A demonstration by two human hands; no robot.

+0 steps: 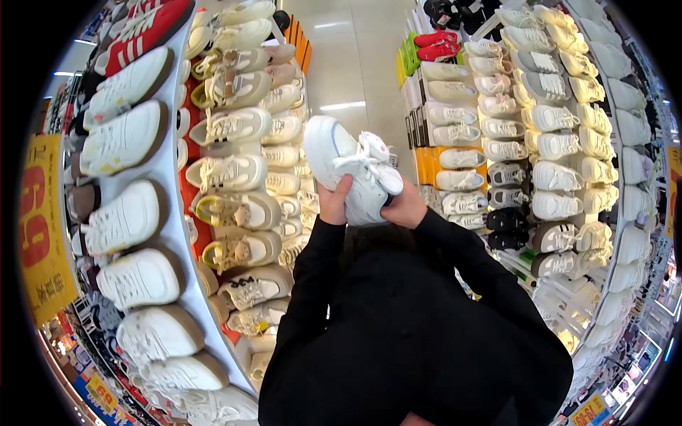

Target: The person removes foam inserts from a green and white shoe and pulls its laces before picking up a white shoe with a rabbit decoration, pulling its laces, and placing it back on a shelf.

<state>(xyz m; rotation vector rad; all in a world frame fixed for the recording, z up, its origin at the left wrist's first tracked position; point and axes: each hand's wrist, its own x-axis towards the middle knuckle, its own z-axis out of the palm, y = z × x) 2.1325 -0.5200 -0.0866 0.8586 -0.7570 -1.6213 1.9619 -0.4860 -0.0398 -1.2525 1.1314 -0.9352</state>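
A white lace-up sneaker (329, 145) is held up in front of my chest, its rounded toe pointing away to the upper left. My left hand (335, 201) grips its left side, thumb laid along the upper. On the other side, my right hand (406, 206) is closed around the heel end, near a dark opening; its fingertips are hidden. Against the laces are smaller white rounded pieces (389, 180), one with a small pinkish mark, overlapping the sneaker's right side. Both black sleeves reach in from below.
Shelves of white sneakers (231, 126) line the left, with a red shoe (145, 32) at the upper left. More shoes (556, 179) fill the right rack, beside stacked shoe boxes (426, 167). A tiled aisle floor (341, 67) runs ahead. A yellow price sign (44, 227) hangs far left.
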